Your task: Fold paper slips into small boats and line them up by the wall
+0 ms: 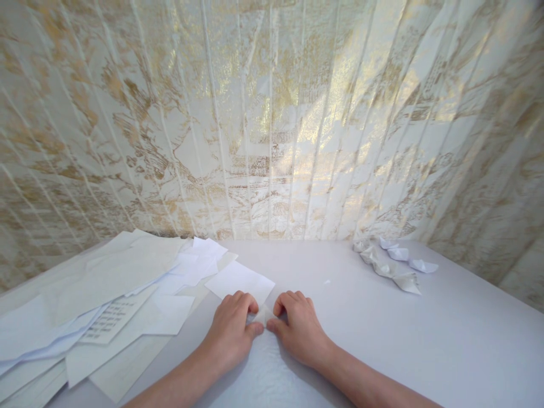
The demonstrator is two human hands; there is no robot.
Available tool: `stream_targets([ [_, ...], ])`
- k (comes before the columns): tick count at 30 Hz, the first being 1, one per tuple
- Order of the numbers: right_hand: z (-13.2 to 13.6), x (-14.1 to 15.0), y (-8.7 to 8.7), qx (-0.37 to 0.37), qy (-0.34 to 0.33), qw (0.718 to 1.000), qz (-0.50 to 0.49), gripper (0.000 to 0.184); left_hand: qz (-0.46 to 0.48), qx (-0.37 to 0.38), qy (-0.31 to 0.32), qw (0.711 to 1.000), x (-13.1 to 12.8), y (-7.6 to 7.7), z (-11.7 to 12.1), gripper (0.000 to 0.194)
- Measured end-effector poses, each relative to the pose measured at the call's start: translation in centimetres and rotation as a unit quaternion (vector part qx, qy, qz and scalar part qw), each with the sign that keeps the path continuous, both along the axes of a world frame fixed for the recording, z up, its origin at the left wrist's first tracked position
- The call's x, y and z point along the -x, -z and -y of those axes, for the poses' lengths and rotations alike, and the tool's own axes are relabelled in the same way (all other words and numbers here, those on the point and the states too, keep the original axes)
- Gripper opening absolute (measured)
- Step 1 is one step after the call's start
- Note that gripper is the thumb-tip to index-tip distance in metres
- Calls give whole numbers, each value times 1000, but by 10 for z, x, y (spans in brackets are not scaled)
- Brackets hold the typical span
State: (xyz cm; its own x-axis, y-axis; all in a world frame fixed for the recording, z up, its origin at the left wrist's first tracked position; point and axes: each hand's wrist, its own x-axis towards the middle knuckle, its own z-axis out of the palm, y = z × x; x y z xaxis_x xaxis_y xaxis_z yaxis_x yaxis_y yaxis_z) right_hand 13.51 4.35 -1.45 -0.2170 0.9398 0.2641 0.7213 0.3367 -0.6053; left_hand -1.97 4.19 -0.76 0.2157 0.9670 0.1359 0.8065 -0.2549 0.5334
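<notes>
Most of the small folded paper (265,315) between your hands is hard to make out; its L and R edges are hidden by your thumbs and fingers, w/ only a pale peak showing in the middle; you've got it pinched both sides, thumb vs. curled fingers, L hand (233,320) on one side, R hand (301,327) on the other; each grip is closed on it, just above or on the worktop (446,345), can't tell which; your wrists angle inward, forearms spread toward you & cut off at the bottom edge; the loose white sheet (240,281) just beyond has its near part covered by your L hand; the paper pile (127,277) to your L runs out of frame, lower sheets mostly buried; print on one sheet (111,322) is too blurred to read; far R, small folded paper pieces (386,268) sit close together, some overlapping, exact no. unclear.
</notes>
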Motion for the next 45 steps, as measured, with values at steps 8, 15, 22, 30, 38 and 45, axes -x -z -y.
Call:
stream_targets([
  [8, 1, -1, 1, 5, -69, 992, -109, 20, 141, 44, 38, 988, -6, -4, 5, 11],
  [15, 5, -2, 1, -42, -98, 983, -149, 14, 229, 52, 19, 972, -2, -2, 3, 14],
  [22, 4, -4, 3, -86, -87, 971, -203, 10, 295, 85, 51, 950, -1, -2, 2, 5],
  [30, 2, -4, 1, -72, -68, 968, -230, 5, 270, 60, 52, 959, -1, -2, 4, 22],
  [38, -1, -1, -2, -1, -43, 967, -252, 11, 244, 41, 38, 968, -6, -10, 9, 19],
  [45, 8, -3, -2, -18, -103, 979, -178, 16, 242, 78, 45, 966, -8, -8, 10, 17],
])
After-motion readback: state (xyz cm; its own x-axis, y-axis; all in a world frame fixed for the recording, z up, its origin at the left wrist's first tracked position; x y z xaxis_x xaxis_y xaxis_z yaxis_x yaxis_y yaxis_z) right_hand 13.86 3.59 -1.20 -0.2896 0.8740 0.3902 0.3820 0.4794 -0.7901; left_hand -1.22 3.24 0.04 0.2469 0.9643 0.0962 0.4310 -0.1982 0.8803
